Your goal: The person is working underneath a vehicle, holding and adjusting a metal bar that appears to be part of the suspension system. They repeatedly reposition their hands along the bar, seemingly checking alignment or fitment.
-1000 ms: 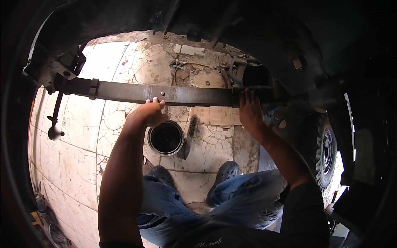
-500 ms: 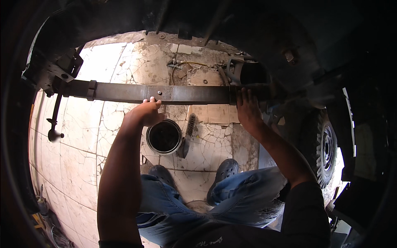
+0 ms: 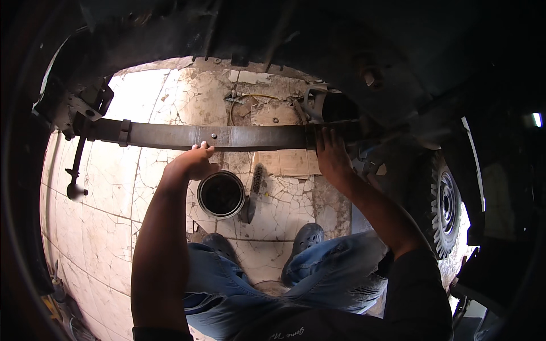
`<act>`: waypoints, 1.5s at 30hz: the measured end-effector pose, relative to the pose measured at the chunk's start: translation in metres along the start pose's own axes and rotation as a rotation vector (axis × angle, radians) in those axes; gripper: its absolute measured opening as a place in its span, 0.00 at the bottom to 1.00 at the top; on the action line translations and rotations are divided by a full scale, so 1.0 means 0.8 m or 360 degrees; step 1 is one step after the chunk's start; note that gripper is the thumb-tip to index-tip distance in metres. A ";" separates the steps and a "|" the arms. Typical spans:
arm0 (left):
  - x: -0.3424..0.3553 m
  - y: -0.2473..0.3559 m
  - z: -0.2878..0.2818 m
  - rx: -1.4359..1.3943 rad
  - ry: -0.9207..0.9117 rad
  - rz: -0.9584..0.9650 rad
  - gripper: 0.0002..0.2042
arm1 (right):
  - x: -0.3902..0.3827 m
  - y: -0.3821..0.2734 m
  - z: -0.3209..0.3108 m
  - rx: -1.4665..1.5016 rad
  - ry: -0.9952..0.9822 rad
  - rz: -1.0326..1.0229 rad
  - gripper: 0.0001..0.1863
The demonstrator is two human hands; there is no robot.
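Observation:
A long dark leaf spring (image 3: pixel 256 137) runs crosswise in front of me, with a small bolt head (image 3: pixel 214 136) near its middle and a metal clip (image 3: pixel 124 133) towards its left end. My left hand (image 3: pixel 197 161) is closed on the near edge of the spring, just below the bolt head, fingertips over the top. Farther right, my right hand (image 3: pixel 334 156) grips the spring beside a dark band, its fingers laid across the upper face. The undersides of both grips are hidden. Below the left hand stands an open round can (image 3: pixel 222 194), dark inside.
A wire brush (image 3: pixel 254 193) lies right of the can on cracked tiles. Flattened cardboard (image 3: pixel 284 163) is under the spring. A tyred wheel (image 3: pixel 445 202) stands at the right, a ball-ended rod (image 3: pixel 75 165) hangs at the left, and the dark vehicle underside (image 3: pixel 318 34) spans the top.
The view has shifted slightly, so the spring, can and floor sit a little lower and further left. Both hands keep their places on the leaf spring.

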State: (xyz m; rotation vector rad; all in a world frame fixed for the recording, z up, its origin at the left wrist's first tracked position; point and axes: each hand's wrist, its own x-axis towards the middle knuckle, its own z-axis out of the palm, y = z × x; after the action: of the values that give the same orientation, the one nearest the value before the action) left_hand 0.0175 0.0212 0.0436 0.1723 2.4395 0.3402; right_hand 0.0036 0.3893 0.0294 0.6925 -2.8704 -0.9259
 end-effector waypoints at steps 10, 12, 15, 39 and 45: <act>0.007 0.021 -0.004 0.0063 -0.0022 -0.0089 0.39 | 0.035 0.011 0.027 0.0167 0.0134 0.0197 0.31; 0.011 0.019 0.001 0.0032 -0.0018 -0.0104 0.39 | 0.037 0.010 0.020 0.0179 0.0088 0.0183 0.31; 0.008 0.019 0.002 0.0067 -0.0018 -0.0114 0.39 | 0.027 0.008 0.009 0.0142 0.0041 0.0102 0.32; 0.003 0.020 -0.003 0.0002 -0.0056 -0.0117 0.38 | 0.022 -0.002 0.003 0.0169 -0.0145 0.0121 0.32; 0.002 0.026 -0.010 0.0054 -0.0048 -0.0096 0.37 | 0.036 0.015 0.032 0.0183 0.0090 0.0140 0.31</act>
State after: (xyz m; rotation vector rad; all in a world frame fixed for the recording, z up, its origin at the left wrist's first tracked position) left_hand 0.0119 0.0401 0.0549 0.1175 2.4159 0.2680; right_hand -0.0320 0.3994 0.0127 0.5846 -2.8959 -0.7239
